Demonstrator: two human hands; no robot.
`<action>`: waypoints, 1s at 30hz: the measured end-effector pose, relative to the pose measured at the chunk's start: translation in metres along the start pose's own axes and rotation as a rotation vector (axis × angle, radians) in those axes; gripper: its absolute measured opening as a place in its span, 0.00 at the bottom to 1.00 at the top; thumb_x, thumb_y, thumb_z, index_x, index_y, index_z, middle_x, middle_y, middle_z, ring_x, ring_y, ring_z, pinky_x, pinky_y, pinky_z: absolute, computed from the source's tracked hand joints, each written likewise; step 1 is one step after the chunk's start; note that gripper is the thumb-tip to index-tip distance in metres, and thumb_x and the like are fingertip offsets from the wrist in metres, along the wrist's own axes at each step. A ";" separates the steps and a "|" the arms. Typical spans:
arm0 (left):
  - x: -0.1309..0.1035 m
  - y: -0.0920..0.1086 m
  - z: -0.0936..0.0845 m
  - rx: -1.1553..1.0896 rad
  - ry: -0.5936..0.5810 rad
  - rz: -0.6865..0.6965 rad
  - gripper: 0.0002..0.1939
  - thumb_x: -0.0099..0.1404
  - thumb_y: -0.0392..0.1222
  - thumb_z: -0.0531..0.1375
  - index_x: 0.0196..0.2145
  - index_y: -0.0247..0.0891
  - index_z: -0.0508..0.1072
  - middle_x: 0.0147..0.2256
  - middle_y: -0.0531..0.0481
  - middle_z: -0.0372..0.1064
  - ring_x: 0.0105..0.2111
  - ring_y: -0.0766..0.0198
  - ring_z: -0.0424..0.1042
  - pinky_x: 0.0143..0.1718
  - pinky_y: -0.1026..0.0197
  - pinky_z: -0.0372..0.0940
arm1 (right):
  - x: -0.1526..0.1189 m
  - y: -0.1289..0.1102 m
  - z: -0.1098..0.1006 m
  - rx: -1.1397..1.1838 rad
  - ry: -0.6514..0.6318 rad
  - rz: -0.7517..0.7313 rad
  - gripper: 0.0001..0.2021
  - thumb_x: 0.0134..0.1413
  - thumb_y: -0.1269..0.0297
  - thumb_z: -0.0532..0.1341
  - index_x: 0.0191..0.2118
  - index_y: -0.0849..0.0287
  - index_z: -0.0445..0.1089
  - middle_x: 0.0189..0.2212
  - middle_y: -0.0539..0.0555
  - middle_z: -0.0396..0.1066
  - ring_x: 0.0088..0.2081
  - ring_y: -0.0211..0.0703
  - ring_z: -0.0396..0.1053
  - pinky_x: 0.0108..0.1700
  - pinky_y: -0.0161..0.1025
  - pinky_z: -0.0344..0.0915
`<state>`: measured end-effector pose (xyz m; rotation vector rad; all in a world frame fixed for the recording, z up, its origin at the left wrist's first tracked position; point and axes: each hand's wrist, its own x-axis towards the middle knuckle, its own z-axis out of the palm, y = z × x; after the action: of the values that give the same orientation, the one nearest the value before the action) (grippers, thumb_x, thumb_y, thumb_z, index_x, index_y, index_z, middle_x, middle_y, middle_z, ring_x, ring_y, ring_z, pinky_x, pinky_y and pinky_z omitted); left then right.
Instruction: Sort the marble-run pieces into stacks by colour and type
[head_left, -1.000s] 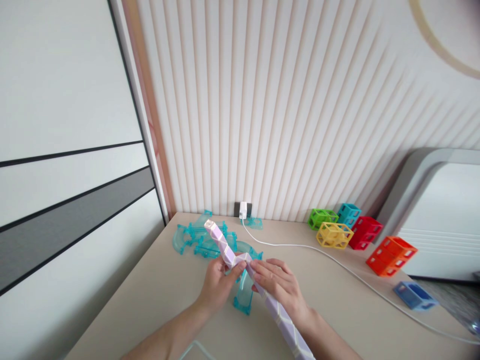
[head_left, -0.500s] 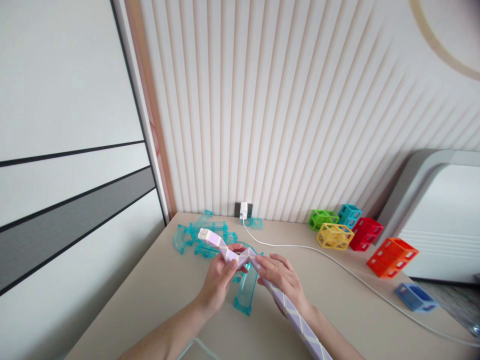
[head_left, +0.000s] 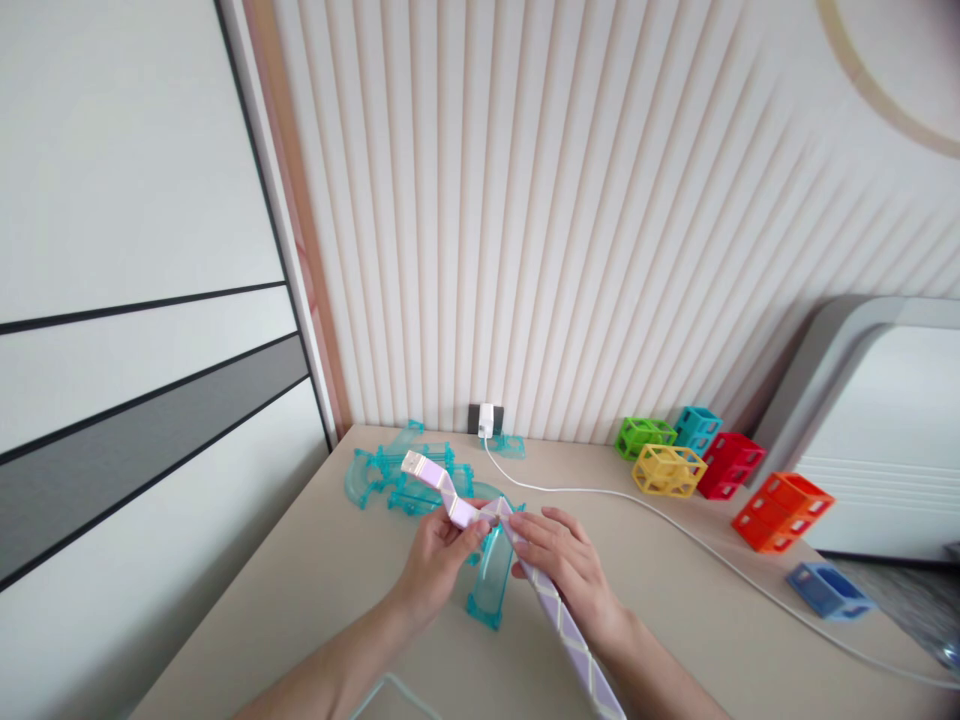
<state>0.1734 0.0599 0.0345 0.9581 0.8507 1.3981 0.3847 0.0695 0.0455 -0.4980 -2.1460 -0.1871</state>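
A long purple and white segmented strip (head_left: 564, 622) runs from the bottom edge up between my hands, bends there and ends in a bent, angled piece at the upper left. My left hand (head_left: 439, 552) pinches it near the bend with thumb and fingers. On the right, my right hand (head_left: 566, 562) has its fingers wrapped over the strip just past the bend. Translucent teal track-like pieces (head_left: 491, 585) lie on the table behind and beneath my hands; the strip and fingers cover parts of them.
On the right stand open-frame blocks: green (head_left: 643, 437), teal (head_left: 697, 430), yellow (head_left: 669, 470), red (head_left: 731, 465), orange (head_left: 781, 512) and blue (head_left: 830, 590). A white cable (head_left: 675, 530) runs from a charger (head_left: 486, 420) across the table (head_left: 300, 610).
The lower length of the strip has swung left, away from my right forearm. Its far end has turned slightly and shifted a little right and down. Both hands keep their hold.
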 end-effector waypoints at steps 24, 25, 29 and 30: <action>-0.016 0.007 -0.008 0.471 -0.262 0.310 0.11 0.66 0.43 0.64 0.46 0.45 0.80 0.53 0.44 0.76 0.56 0.47 0.72 0.61 0.46 0.63 | 0.001 -0.013 0.019 0.491 0.530 0.846 0.17 0.62 0.47 0.62 0.37 0.57 0.75 0.27 0.53 0.78 0.27 0.46 0.75 0.28 0.39 0.73; -0.015 0.007 -0.008 0.474 -0.261 0.306 0.11 0.66 0.43 0.64 0.46 0.45 0.80 0.53 0.44 0.76 0.56 0.47 0.72 0.61 0.46 0.63 | 0.003 -0.013 0.020 0.517 0.527 0.874 0.18 0.61 0.46 0.62 0.37 0.58 0.75 0.27 0.53 0.78 0.27 0.46 0.75 0.28 0.38 0.73; -0.012 0.005 -0.007 0.413 -0.192 0.220 0.18 0.66 0.46 0.65 0.52 0.43 0.77 0.55 0.41 0.74 0.57 0.46 0.70 0.60 0.46 0.64 | 0.006 -0.016 0.019 0.540 0.556 0.897 0.18 0.60 0.46 0.64 0.37 0.58 0.75 0.27 0.53 0.77 0.28 0.45 0.74 0.29 0.38 0.73; -0.012 0.004 -0.007 0.369 -0.166 0.194 0.20 0.65 0.47 0.65 0.54 0.42 0.75 0.54 0.40 0.74 0.55 0.46 0.71 0.57 0.47 0.66 | 0.007 -0.017 0.018 0.525 0.565 0.883 0.17 0.60 0.47 0.64 0.37 0.58 0.75 0.28 0.53 0.77 0.28 0.45 0.74 0.30 0.38 0.73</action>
<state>0.1653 0.0481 0.0351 1.4516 0.9259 1.3248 0.3606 0.0617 0.0411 -0.8907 -1.2042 0.6385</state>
